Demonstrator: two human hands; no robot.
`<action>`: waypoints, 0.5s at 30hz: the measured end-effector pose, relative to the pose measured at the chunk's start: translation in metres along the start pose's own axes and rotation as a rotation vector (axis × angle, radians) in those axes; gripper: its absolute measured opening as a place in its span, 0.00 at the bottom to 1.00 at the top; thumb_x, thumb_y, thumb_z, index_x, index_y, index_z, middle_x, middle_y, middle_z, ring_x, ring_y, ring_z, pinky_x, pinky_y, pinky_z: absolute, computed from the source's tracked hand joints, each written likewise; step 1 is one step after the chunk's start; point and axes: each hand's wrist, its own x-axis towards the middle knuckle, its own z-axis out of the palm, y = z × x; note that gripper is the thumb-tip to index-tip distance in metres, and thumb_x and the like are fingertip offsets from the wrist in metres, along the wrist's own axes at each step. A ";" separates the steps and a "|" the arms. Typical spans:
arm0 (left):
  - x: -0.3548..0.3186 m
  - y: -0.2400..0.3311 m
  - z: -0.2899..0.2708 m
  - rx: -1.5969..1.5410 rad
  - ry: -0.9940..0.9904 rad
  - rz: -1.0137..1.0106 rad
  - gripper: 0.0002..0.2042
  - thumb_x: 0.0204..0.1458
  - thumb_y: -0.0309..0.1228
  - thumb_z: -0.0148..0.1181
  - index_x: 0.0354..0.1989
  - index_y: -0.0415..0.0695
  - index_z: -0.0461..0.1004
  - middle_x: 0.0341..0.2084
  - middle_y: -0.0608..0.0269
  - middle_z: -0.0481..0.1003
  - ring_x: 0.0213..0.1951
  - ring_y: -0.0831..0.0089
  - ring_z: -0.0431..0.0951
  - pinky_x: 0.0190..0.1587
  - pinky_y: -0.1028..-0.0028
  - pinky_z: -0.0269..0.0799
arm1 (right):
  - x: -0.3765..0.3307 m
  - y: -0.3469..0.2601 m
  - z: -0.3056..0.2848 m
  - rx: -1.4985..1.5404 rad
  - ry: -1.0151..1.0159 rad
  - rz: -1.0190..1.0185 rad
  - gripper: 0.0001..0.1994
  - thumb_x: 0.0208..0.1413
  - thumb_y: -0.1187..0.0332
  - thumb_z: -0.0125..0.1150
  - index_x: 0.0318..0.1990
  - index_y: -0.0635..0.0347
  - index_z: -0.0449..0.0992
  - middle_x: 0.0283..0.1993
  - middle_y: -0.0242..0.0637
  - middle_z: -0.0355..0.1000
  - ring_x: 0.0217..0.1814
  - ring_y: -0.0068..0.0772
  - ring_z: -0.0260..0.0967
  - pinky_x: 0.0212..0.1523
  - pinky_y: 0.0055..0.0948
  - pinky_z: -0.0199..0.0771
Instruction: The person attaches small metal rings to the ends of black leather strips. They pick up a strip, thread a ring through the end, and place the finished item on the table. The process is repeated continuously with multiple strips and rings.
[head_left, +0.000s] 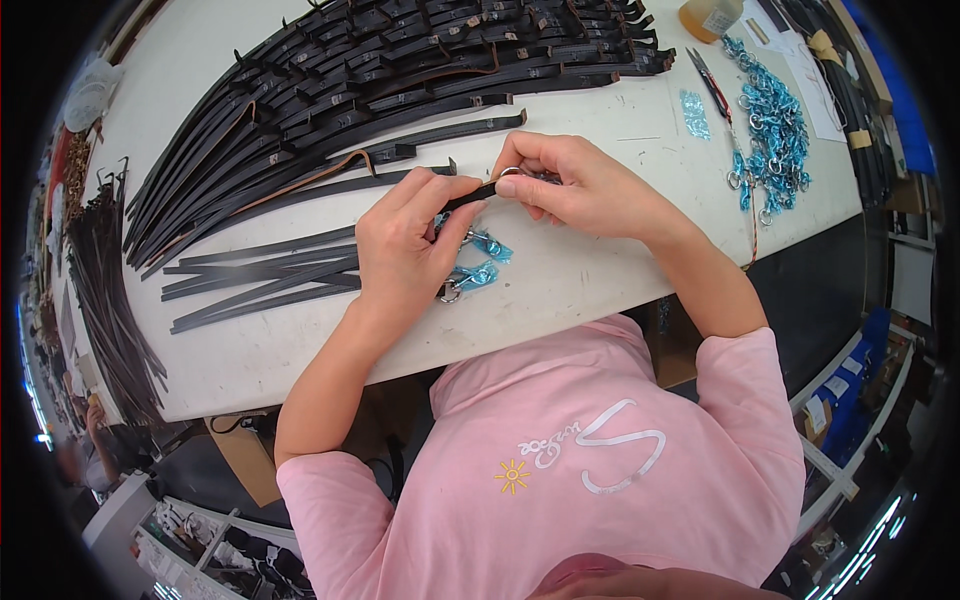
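Pink short-sleeved shirt (600, 470) is seen nearest, at the lower edge. Beyond it, the white counter (560, 290) is met by both forearms.

Left hand (405, 250) is closed: thumb and fingers are pinched on the end of a thin black leather strap (470, 196), held just above the counter surface. Right hand (575, 185) is also closed, fingertips pinched on a small silver metal ring (510, 172) at the same strap end. Both hands are touching at the strap tip.

Just under the left hand, two metal clasps in blue plastic wrap (480, 262) are laid on the counter.

Left of the hands, a small loose bundle of flat black straps (260, 275) is laid out. Further back, a large fanned pile of black straps (400, 70) is spread across the counter.

Far right: a heap of blue-wrapped metal clasps (775, 125), with red-handled snips (710, 82) beside it. At the far edge, a translucent amber container (708, 17) is partly cut off.
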 end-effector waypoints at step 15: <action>0.003 0.004 -0.007 -0.133 -0.114 -0.189 0.06 0.52 0.25 0.69 0.36 0.39 0.79 0.27 0.65 0.77 0.21 0.79 0.70 0.26 0.77 0.67 | 0.000 -0.002 0.000 0.043 -0.006 0.059 0.07 0.66 0.66 0.59 0.40 0.60 0.73 0.23 0.25 0.67 0.25 0.14 0.61 0.26 0.19 0.63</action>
